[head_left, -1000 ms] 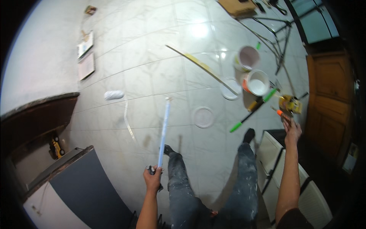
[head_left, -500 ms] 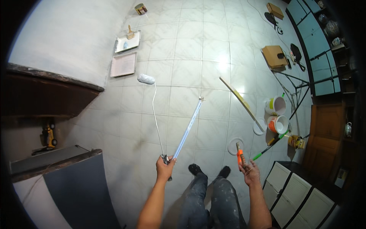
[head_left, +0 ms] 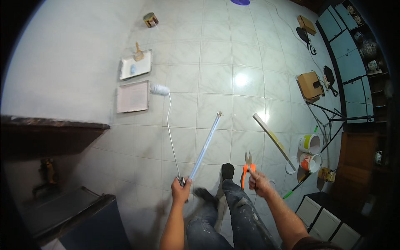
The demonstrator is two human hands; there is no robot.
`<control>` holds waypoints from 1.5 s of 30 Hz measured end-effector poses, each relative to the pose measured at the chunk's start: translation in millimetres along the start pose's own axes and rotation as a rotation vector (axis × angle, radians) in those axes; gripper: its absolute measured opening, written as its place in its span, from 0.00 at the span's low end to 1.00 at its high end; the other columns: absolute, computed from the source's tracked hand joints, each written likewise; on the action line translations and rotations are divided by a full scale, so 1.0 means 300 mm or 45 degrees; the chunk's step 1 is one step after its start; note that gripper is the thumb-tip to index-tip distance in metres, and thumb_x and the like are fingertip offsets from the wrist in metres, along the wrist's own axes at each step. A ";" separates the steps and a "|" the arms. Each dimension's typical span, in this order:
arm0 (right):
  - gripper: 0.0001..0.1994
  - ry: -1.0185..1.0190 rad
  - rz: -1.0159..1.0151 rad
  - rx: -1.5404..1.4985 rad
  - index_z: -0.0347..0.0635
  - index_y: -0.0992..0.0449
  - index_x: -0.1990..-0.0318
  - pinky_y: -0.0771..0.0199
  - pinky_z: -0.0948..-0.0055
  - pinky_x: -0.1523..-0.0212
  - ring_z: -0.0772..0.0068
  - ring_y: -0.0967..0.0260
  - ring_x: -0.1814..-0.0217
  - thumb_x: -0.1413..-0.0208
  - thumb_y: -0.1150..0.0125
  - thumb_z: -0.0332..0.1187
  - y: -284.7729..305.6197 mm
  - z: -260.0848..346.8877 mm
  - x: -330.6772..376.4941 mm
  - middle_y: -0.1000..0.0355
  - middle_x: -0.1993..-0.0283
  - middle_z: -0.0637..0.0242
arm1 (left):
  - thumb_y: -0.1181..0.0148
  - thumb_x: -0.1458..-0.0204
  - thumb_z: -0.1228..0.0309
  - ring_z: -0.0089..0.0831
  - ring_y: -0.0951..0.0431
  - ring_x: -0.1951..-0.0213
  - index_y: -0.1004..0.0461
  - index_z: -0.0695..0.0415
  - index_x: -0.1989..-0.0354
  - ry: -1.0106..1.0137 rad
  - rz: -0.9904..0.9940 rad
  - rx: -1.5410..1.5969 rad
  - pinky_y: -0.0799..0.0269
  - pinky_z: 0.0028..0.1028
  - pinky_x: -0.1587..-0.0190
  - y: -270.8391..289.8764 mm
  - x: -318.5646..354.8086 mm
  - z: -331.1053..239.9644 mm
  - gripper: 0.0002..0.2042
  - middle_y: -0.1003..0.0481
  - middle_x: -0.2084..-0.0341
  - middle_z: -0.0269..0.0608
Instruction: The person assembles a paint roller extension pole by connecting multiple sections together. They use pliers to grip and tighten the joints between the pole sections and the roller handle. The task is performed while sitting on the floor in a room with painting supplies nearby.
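My left hand (head_left: 180, 192) is closed around the dark handle of a long-necked paint roller (head_left: 159, 89) and the lower end of a pale blue pole (head_left: 204, 148). The roller's white fuzzy sleeve points away from me, close to the right edge of a pinkish-white paint tray (head_left: 133, 96). The pole's far end carries a small metal fitting. To the right, my right hand (head_left: 260, 185) grips a pair of pliers (head_left: 244, 177) by an orange handle. Their jaws point away from me and stand parted. Both legs show below, one foot blurred.
A second tray (head_left: 143, 62) holds a brush (head_left: 138, 52); a tin (head_left: 150, 19) stands beyond. On the right are a flat strip (head_left: 273, 139), two paint buckets (head_left: 310, 143), a cardboard box (head_left: 310, 86) and cabinets (head_left: 354, 68). A dark-topped unit (head_left: 87, 216) sits at lower left.
My view has shifted forward and my legs have moved in a step. The right hand has come leftward and farther out with the pliers, whose handles and jaws are now spread. The left hand keeps its hold.
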State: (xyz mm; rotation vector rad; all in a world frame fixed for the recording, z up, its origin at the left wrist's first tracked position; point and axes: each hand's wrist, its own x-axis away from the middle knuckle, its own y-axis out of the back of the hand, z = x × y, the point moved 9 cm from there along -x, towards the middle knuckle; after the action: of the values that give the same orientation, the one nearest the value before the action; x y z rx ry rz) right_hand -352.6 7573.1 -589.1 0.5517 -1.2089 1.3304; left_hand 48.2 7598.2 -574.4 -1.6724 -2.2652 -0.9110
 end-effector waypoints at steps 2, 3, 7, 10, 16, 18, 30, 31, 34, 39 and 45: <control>0.13 0.130 -0.030 0.045 0.46 0.27 0.52 0.22 0.59 0.60 0.63 0.25 0.65 0.29 0.37 0.44 -0.040 0.147 -0.135 0.28 0.66 0.66 | 0.34 0.40 0.76 0.31 0.13 0.66 0.24 0.67 0.59 -0.066 0.018 -0.059 0.19 0.31 0.59 -0.020 -0.214 0.016 0.07 0.15 0.70 0.46; 0.14 0.190 -0.089 0.063 0.44 0.27 0.47 0.19 0.55 0.54 0.58 0.22 0.59 0.28 0.38 0.43 -0.081 0.216 -0.190 0.25 0.61 0.62 | 0.34 0.40 0.76 0.32 0.13 0.65 0.23 0.67 0.60 -0.078 0.016 -0.043 0.20 0.32 0.58 -0.024 -0.307 0.032 0.07 0.14 0.71 0.46; 0.22 0.226 0.216 0.141 0.39 0.33 0.32 0.22 0.43 0.35 0.43 0.21 0.40 0.26 0.43 0.40 -0.282 0.435 -0.526 0.24 0.42 0.48 | 0.33 0.41 0.75 0.39 0.12 0.65 0.23 0.67 0.59 -0.187 0.070 -0.187 0.19 0.32 0.58 -0.047 -0.699 0.111 0.08 0.15 0.70 0.50; 0.20 0.362 0.128 0.297 0.36 0.35 0.33 0.15 0.46 0.44 0.45 0.19 0.46 0.25 0.46 0.38 -0.240 0.499 -0.918 0.23 0.46 0.48 | 0.33 0.40 0.76 0.34 0.11 0.63 0.24 0.67 0.58 -0.227 0.172 -0.223 0.18 0.30 0.59 -0.075 -0.992 0.200 0.08 0.15 0.68 0.49; 0.26 0.455 0.169 0.670 0.32 0.35 0.32 0.13 0.54 0.47 0.54 0.17 0.51 0.27 0.42 0.43 -0.361 0.513 -1.479 0.23 0.51 0.54 | 0.35 0.38 0.78 0.32 0.12 0.62 0.31 0.65 0.59 -0.124 0.407 0.153 0.17 0.29 0.59 -0.160 -1.310 0.540 0.08 0.16 0.61 0.51; 0.25 0.468 0.218 0.778 0.33 0.34 0.32 0.13 0.55 0.48 0.56 0.17 0.52 0.27 0.42 0.42 -0.384 0.535 -1.578 0.23 0.51 0.55 | 0.37 0.37 0.79 0.33 0.13 0.62 0.34 0.61 0.61 -0.154 0.365 0.435 0.16 0.30 0.59 -0.199 -1.346 0.664 0.09 0.17 0.60 0.54; 0.22 0.951 0.123 0.766 0.31 0.34 0.35 0.12 0.57 0.53 0.55 0.16 0.56 0.25 0.46 0.40 -0.456 0.933 -1.637 0.23 0.53 0.51 | 0.38 0.35 0.77 0.34 0.20 0.61 0.37 0.47 0.66 -0.160 0.049 1.462 0.23 0.33 0.56 -0.349 -1.677 0.703 0.14 0.21 0.56 0.55; 0.22 0.929 0.131 0.702 0.31 0.34 0.34 0.12 0.57 0.52 0.55 0.16 0.56 0.25 0.46 0.39 -0.441 0.902 -1.644 0.23 0.53 0.51 | 0.38 0.34 0.77 0.34 0.20 0.61 0.37 0.47 0.66 -0.144 0.055 1.490 0.23 0.33 0.56 -0.356 -1.692 0.703 0.13 0.21 0.55 0.55; 0.22 0.894 0.143 0.758 0.32 0.34 0.34 0.11 0.56 0.53 0.54 0.16 0.55 0.25 0.47 0.40 -0.427 0.836 -1.627 0.22 0.54 0.53 | 0.37 0.34 0.74 0.34 0.19 0.60 0.37 0.48 0.65 -0.136 0.101 1.512 0.21 0.34 0.56 -0.377 -1.715 0.699 0.13 0.21 0.53 0.55; 0.22 0.833 0.238 1.056 0.29 0.34 0.34 0.12 0.59 0.53 0.58 0.16 0.57 0.25 0.46 0.37 -0.482 0.753 -1.573 0.22 0.55 0.53 | 0.31 0.37 0.62 0.35 0.19 0.55 0.38 0.50 0.46 -0.262 0.400 1.531 0.20 0.33 0.53 -0.356 -1.716 0.672 0.21 0.25 0.45 0.59; 0.24 0.764 0.226 1.099 0.30 0.33 0.32 0.14 0.61 0.52 0.61 0.17 0.56 0.26 0.45 0.40 -0.497 0.699 -1.554 0.22 0.54 0.54 | 0.23 0.46 0.55 0.28 0.23 0.54 0.54 0.52 0.23 -0.268 0.866 1.314 0.22 0.28 0.51 -0.562 -1.606 0.677 0.50 0.32 0.34 0.50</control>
State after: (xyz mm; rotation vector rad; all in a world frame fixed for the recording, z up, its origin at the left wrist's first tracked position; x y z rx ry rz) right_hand -197.2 7155.7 -880.9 0.5758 -0.1525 1.9827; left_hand 104.6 7297.2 -1030.7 -1.7579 -1.5287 0.5243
